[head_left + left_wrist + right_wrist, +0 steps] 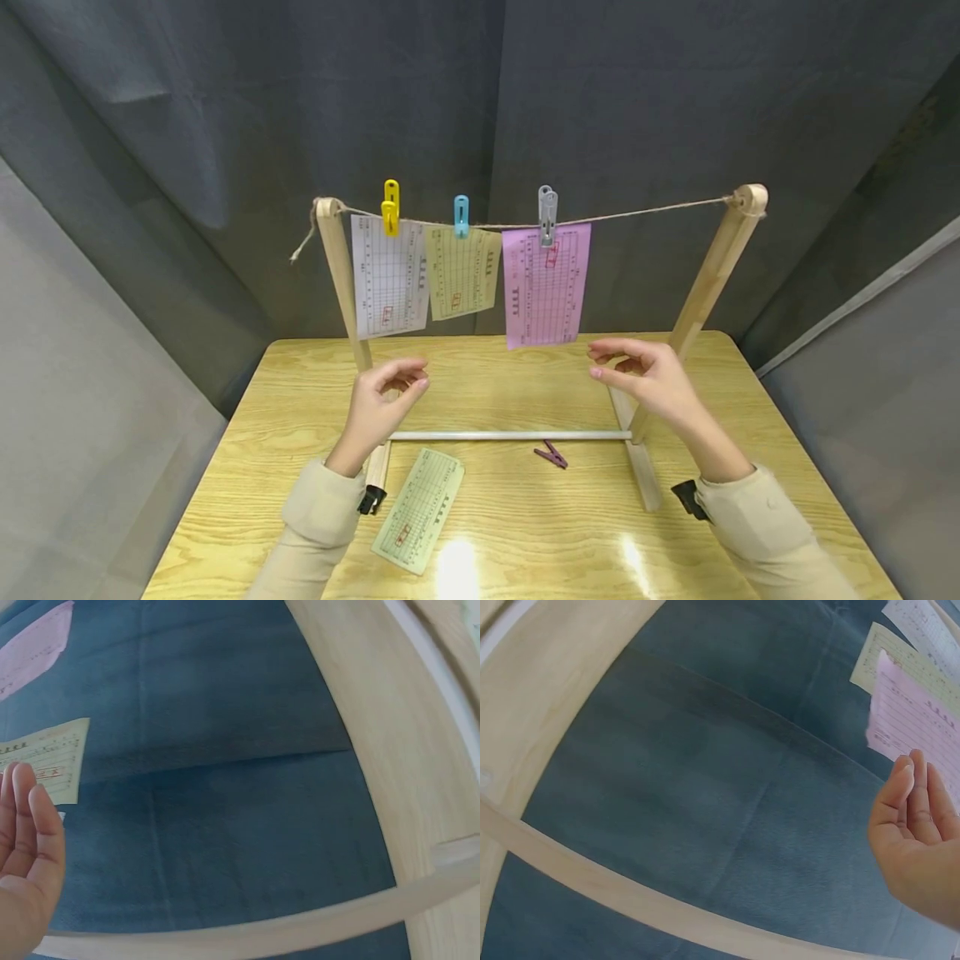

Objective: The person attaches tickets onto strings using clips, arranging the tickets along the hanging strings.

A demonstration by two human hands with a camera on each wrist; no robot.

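My left hand (386,404) hovers in front of the rack's left post, fingers loosely bent and nothing held. Likewise bare, my right hand (648,375) is in the air near the right post, below and right of a pink slip (546,292). A grey clothespin (547,215) holds that slip on the string (645,215). To its left hang a yellow slip (462,271) under a blue clothespin (461,217) and a white slip (390,275) under a yellow clothespin (391,208). In the right wrist view, the right fingertips (917,761) appear beside the pink slip.
On the wooden table (525,517) lie a green slip (420,510), at the front left, and a purple clothespin (551,454). A white rod (510,435) joins the bases of the left post (341,275) and right post (712,275). Dark curtains (420,100) hang behind.
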